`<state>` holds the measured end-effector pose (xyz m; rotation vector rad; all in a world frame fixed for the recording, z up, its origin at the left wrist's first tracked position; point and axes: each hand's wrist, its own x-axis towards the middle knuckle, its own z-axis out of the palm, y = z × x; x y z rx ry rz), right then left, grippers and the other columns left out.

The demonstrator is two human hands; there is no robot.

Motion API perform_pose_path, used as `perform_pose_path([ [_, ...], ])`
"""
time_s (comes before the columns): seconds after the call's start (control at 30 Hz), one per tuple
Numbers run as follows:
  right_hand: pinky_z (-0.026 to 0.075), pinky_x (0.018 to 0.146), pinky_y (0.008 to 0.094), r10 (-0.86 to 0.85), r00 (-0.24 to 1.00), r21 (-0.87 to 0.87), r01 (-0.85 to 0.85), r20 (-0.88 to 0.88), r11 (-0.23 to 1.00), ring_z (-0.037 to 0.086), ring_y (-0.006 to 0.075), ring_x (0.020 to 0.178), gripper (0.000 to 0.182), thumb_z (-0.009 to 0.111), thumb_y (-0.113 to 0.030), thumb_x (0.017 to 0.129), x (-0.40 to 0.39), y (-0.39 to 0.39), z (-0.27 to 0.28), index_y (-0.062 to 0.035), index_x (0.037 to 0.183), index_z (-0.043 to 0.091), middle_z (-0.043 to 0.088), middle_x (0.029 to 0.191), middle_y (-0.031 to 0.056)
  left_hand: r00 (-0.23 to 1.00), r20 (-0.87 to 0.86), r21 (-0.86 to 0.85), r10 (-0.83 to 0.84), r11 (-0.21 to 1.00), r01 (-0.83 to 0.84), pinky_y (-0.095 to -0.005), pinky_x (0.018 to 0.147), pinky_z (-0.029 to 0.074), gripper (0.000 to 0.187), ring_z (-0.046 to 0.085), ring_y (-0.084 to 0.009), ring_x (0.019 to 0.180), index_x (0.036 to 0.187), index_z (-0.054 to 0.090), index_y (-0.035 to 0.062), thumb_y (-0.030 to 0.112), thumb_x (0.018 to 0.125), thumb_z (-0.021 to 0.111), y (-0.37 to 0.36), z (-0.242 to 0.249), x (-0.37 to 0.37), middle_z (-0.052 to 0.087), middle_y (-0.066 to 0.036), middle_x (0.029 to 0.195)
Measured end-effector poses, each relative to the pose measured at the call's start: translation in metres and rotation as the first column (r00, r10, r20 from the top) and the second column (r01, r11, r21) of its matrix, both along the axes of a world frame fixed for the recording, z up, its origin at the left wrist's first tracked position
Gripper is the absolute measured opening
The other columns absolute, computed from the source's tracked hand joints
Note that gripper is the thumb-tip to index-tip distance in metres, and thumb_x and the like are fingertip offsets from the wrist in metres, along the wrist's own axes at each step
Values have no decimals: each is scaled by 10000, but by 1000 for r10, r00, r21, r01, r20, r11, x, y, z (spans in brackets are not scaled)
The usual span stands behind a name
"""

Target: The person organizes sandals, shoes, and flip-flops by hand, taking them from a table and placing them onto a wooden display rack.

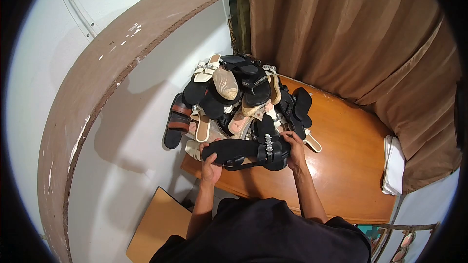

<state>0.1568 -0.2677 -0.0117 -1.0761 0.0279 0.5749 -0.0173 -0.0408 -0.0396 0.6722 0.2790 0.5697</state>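
A black sandal (234, 152) with a silver jewelled strap lies sideways between my two hands, above the front of the pile. My left hand (211, 165) is closed around its heel end, thumb on top. At the toe end, beside the jewelled strap, my right hand (294, 149) grips it with bent fingers; some fingertips are hidden. Another black sandal shows just beneath it, partly covered. Behind it rises a heap of mixed footwear, including a brown-strapped black slide (178, 121), a white sandal (206, 69) and a plastic-wrapped woven shoe (225, 84).
The heap stands on a glossy wooden table (341, 165) with a curved edge. White papers (394, 164) lie at its right end. A brown curtain (341, 34) hangs behind, and a white wall (131, 122) bounds the left. A wooden board (161, 229) is at lower left.
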Motion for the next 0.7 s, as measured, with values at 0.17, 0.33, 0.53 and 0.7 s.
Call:
perform_pose_path([
  [0.17, 508, 769, 274, 85, 995, 85, -81, -42, 993, 622, 157, 872, 161, 553, -154, 926, -2, -18, -10, -54, 1046, 587, 627, 1002, 74, 996, -32, 104, -79, 991, 82, -441, 944, 528, 462, 583, -330, 1134, 1152, 377, 217, 145, 835, 706, -5, 10, 13, 558, -174, 1264],
  [0.33, 498, 869, 366, 168, 976, 180, -192, 140, 965, 565, 223, 1109, 714, 751, -284, 843, -13, -23, 10, -138, 1358, 279, 543, 1244, 105, 945, -316, -219, -83, 976, 12, -423, 824, 576, 426, 647, -258, 1014, 1136, 434, 211, 244, 847, 745, -13, 3, 16, 640, -111, 1117],
  [0.53, 543, 759, 326, -13, 970, -42, 23, 243, 999, 601, 181, 964, 769, 823, -117, 753, -16, -15, 17, -150, 1341, 329, 563, 1114, 109, 916, -386, -244, -114, 970, 18, -402, 757, 587, 344, 674, -207, 905, 1088, 553, 171, 311, 846, 754, -30, 24, 23, 666, -66, 1034],
  [0.7, 584, 652, 325, -181, 958, -136, 214, 222, 967, 613, 167, 860, 627, 780, -165, 803, -7, -22, 24, -151, 1292, 386, 559, 1074, 95, 934, -355, -101, -31, 995, -5, -422, 815, 568, 456, 666, -243, 954, 1166, 537, 133, 398, 850, 733, -13, -11, 29, 662, -89, 1065],
])
